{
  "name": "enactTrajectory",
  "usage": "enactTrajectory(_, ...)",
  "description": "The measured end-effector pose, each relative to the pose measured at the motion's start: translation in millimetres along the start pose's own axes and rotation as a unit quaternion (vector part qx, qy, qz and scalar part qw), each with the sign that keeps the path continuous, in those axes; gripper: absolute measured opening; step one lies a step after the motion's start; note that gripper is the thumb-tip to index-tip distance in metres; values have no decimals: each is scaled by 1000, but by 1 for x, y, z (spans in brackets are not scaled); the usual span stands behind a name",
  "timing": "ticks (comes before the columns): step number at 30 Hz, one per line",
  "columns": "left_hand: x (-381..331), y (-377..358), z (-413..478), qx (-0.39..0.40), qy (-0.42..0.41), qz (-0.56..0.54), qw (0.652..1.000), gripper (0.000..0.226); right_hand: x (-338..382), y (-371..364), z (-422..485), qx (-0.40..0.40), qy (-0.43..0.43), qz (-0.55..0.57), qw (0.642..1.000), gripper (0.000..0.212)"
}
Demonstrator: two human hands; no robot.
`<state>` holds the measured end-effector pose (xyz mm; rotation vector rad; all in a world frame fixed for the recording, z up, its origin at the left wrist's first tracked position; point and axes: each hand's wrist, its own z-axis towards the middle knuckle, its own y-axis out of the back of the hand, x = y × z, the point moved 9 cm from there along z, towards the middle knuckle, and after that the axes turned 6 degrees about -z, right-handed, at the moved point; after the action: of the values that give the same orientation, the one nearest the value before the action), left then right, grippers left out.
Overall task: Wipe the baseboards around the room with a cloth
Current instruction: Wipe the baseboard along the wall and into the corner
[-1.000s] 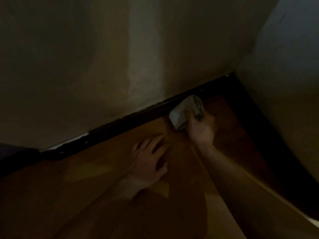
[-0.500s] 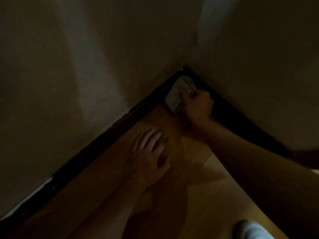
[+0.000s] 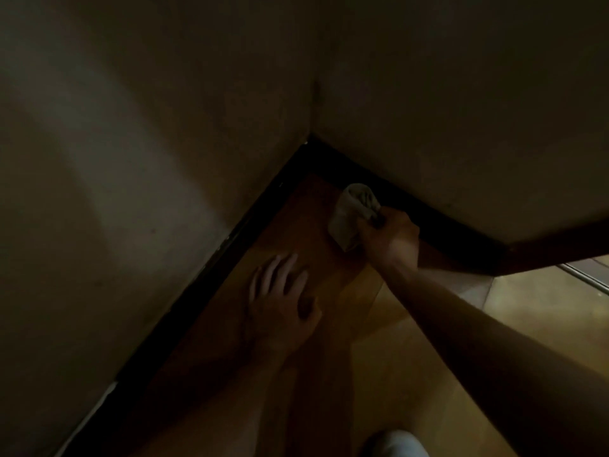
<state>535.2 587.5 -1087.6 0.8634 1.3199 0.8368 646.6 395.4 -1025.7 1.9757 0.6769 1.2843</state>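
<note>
Pretty dim corner, so the fine detail is murky. The right hand (image 3: 390, 239) has its fingers curled tight round a bunched-up pale whitish cloth (image 3: 351, 216), so it's clamped on that. The cloth sticks out ahead of the knuckles. Its far end looks to be touching the dark, nearly black baseboard (image 3: 438, 219) that runs along the foot of the wall just beyond the hand, a short way out from the corner where the two beige plaster walls (image 3: 164, 159) meet. The near end of the cloth sits down by the orange-brown wooden floor (image 3: 395, 351). The left hand (image 3: 283, 305) lies palm down on that floor, fingers straight and a bit spread, holding nothing. It's nearer the person than the right hand and off to its left, clear of the cloth, with the other run of baseboard just to its own left. Under the right forearm, at the bottom edge, there's a pale rounded thing (image 3: 400, 443) I can't make out.
</note>
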Motion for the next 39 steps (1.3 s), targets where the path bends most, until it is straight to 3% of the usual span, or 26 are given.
enactTrajectory(8,6,-4,2,-6,-5,5,1000,49,14,-19,12,-50,-14,44,998,38)
enactTrajectory(14,23,5,-5,-5,-100,-14,995,58,49,-40,30,-64,8,42,997,32)
enactTrajectory(24,25,4,-2,8,-91,-41,995,58,35,-46,38,-127,-100,82,983,44)
enactTrajectory(27,26,4,-2,10,-105,-60,993,47,11,-38,30,-120,-116,67,984,51)
enactTrajectory(32,26,4,-3,19,-112,-73,991,55,-6,-38,25,-72,-163,46,983,69)
enactTrajectory(39,29,3,-1,27,-80,-57,995,49,21,-54,31,-62,-133,142,979,55)
